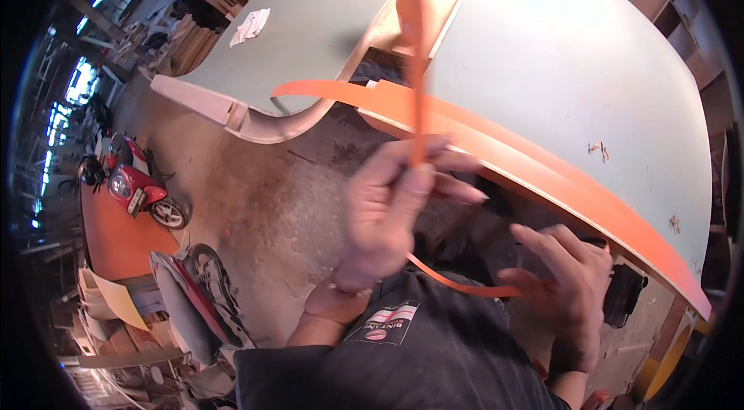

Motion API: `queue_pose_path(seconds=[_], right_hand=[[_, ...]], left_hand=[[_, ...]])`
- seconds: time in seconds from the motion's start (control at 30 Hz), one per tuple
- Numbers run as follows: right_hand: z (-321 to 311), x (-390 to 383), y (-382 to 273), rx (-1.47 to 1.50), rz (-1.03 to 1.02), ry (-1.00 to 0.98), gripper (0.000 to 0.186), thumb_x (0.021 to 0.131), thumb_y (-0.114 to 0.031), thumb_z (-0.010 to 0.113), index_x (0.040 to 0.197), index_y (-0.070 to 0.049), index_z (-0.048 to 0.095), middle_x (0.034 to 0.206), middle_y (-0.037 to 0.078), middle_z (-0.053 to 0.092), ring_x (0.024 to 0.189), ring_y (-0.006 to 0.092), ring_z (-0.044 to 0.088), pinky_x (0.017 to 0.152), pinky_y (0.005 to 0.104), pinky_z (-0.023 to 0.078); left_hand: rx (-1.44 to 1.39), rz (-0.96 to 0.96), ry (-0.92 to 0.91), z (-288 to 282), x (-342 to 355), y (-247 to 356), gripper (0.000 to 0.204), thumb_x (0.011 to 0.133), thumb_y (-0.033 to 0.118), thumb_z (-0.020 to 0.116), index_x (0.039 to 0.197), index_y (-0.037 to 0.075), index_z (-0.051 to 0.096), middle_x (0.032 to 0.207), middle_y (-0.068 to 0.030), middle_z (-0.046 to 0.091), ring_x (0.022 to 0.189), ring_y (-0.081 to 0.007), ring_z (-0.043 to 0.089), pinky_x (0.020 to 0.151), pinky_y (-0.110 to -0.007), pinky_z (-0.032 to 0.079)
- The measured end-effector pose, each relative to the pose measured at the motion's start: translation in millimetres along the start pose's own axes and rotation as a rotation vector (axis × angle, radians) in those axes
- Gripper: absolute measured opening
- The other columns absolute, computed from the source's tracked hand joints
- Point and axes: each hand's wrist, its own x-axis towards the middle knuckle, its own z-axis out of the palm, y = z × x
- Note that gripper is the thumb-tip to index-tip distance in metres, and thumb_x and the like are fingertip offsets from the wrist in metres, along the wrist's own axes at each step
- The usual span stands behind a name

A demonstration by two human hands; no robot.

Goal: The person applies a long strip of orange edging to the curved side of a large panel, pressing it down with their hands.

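Observation:
A narrow orange edging strip (419, 46) rises nearly straight up from my left hand (380, 212), blurred by motion. My left thumb and index finger pinch it, with the other fingers loosely bent. Below that hand the strip curves across my dark shirt to my right hand (570, 278), whose thumb rests against it. The right fingers are partly curled round it; the grip inside the palm is hidden. Beyond both hands lies a large pale panel (542, 84) with a curved near edge. A wide orange band (496, 131) runs along that edge, its left end sticking out.
The panel has a curved wooden cutout (287, 127) at its left. A crumpled white paper (249, 26) and small scraps (599, 149) lie on top. To the left stand a red scooter (139, 189) and another two-wheeler (194, 294). Stacked boards (194, 42) lie at far left.

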Motion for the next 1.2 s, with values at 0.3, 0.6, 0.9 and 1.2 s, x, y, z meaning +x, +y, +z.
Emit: queue_pose_path(seconds=[0.3, 0.6, 0.9, 1.2], right_hand=[[45, 23, 21, 0.664, -0.038, -0.264, 0.042, 0.089, -0.032, 0.089, 0.115, -0.004, 0.071, 0.093, 0.014, 0.071, 0.065, 0.0302, 0.064, 0.059, 0.0365, 0.048], [4, 1, 34, 0.119, 0.016, -0.237, 0.029, 0.093, -0.022, 0.078, 0.120, -0.013, 0.079, 0.077, 0.008, 0.073, 0.072, 0.0302, 0.074, 0.062, 0.0408, 0.054], [-14, 22, 46, -0.204, 0.069, -0.440, 0.019, 0.095, -0.025, 0.074, 0.109, -0.015, 0.081, 0.079, 0.012, 0.076, 0.073, 0.0345, 0.073, 0.063, 0.0473, 0.052], [-10, 32, 55, -0.227, 0.056, -0.359, 0.028, 0.089, -0.018, 0.073, 0.116, -0.014, 0.077, 0.081, 0.009, 0.078, 0.077, 0.0333, 0.074, 0.069, 0.0444, 0.055]], left_hand=[[-0.650, 0.102, -0.128, 49, 7, -30, 0.041, 0.118, 0.019, 0.047, 0.156, 0.003, 0.044, 0.119, -0.0163, 0.068, 0.095, -0.0229, 0.071, 0.091, -0.038, 0.058], [-0.275, 0.059, 0.228, 1, 21, -35, 0.040, 0.116, 0.015, 0.051, 0.154, 0.002, 0.050, 0.118, -0.0154, 0.073, 0.104, -0.0244, 0.075, 0.098, -0.046, 0.065], [-0.246, -0.086, 0.360, -71, 36, -86, 0.034, 0.111, 0.016, 0.065, 0.139, -0.002, 0.066, 0.117, -0.0100, 0.075, 0.101, -0.0158, 0.075, 0.085, -0.033, 0.065], [-0.175, 0.009, 0.557, -89, 43, -107, 0.028, 0.095, -0.001, 0.081, 0.120, -0.003, 0.069, 0.106, -0.0104, 0.079, 0.085, -0.0156, 0.075, 0.074, -0.029, 0.064]])
